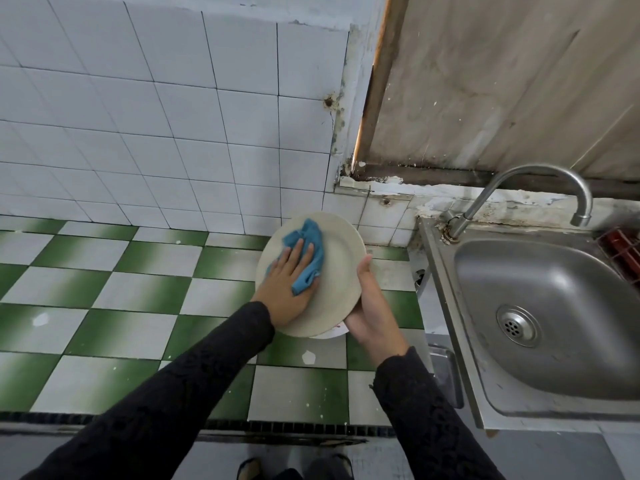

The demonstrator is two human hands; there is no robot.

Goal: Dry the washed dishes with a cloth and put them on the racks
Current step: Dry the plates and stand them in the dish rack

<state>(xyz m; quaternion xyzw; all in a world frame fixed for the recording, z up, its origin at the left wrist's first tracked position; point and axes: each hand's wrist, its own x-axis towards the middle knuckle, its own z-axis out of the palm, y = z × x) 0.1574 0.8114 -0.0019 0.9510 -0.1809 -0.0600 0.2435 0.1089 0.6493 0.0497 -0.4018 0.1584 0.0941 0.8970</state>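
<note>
A cream plate [341, 268] is held tilted above the green-and-white tiled counter [138, 289]. My right hand [372, 306] grips its right rim from below, thumb on the front edge. My left hand [291, 282] lies flat on the plate's face with straight fingers, pressing a blue cloth [308, 254] against it. Beneath the plate a white dish [330, 332] shows only as a sliver, with the rest hidden.
A steel sink [554, 306] with a curved tap [540, 188] stands to the right. A red rack [623, 251] peeks in at the right edge behind the sink. White wall tiles [173, 116] rise behind the counter. My feet show at the bottom.
</note>
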